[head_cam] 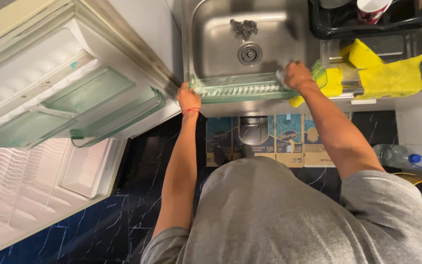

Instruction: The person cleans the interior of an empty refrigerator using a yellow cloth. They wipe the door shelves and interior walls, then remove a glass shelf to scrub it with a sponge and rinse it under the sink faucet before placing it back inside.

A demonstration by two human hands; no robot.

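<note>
Even, moderately bright indoor light from overhead; soft glare on the steel sink point(211, 39), faint shadow on the dark floor point(123, 215). Focus sharp; wide-angle bending at the edges.

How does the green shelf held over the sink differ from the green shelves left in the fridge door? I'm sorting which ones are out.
The held shelf lies across the sink's front edge, gripped by the left hand and right hand; the door shelves sit mounted in the open fridge door. The held shelf shows a ribbed strip along it; the door shelves look smooth. Both are translucent green plastic.
</note>
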